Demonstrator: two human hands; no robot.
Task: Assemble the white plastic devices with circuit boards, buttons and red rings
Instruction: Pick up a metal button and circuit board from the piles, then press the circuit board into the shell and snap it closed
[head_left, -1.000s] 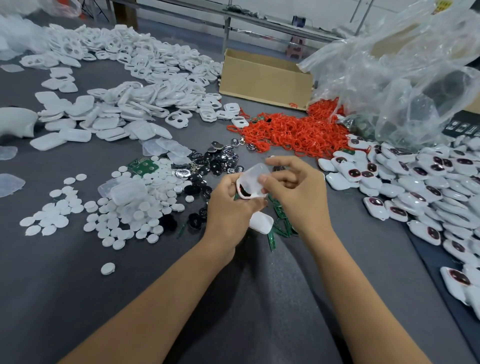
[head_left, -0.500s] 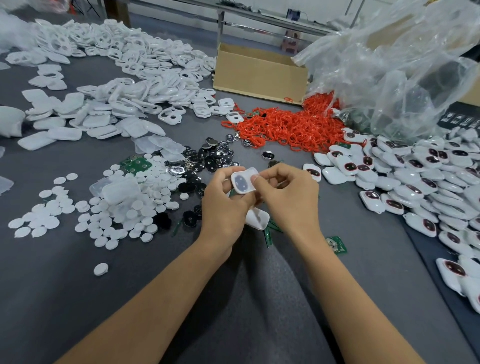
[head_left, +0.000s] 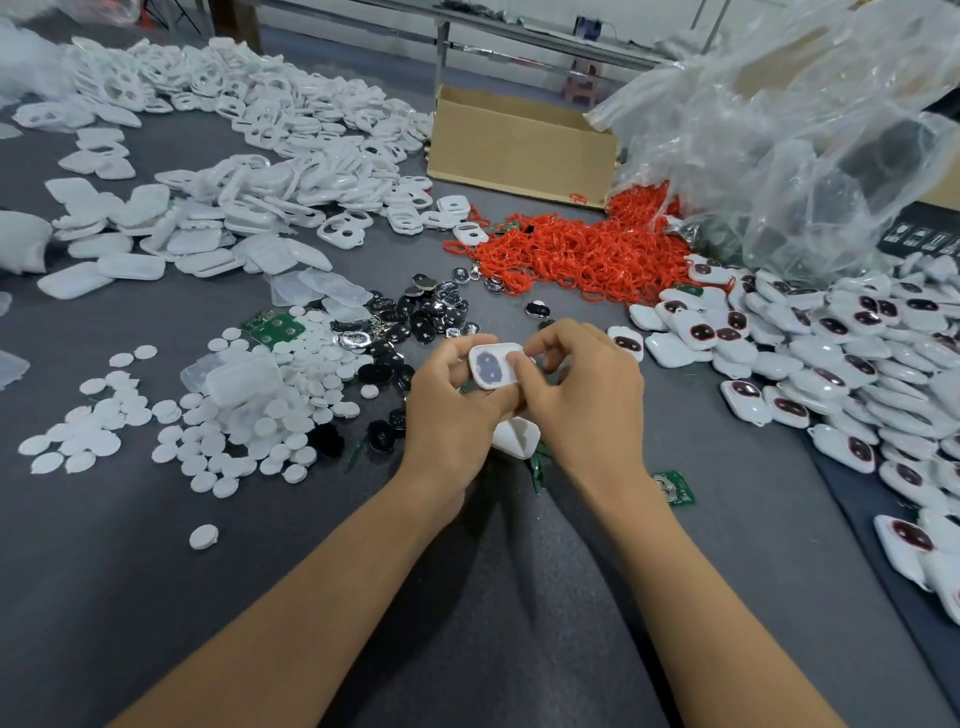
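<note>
White glossy plastic shell (head_left: 488, 370) (rounded, two oval windows) pinched between left hand (head_left: 451, 415) and right hand (head_left: 587, 400).

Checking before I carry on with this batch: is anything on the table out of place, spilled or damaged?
No damage shows. Two strays: one white disc lies alone, apart from the disc pile, and one green circuit board lies by itself beside the right forearm. The red rings sprawl loose beside the plastic bag.
</note>
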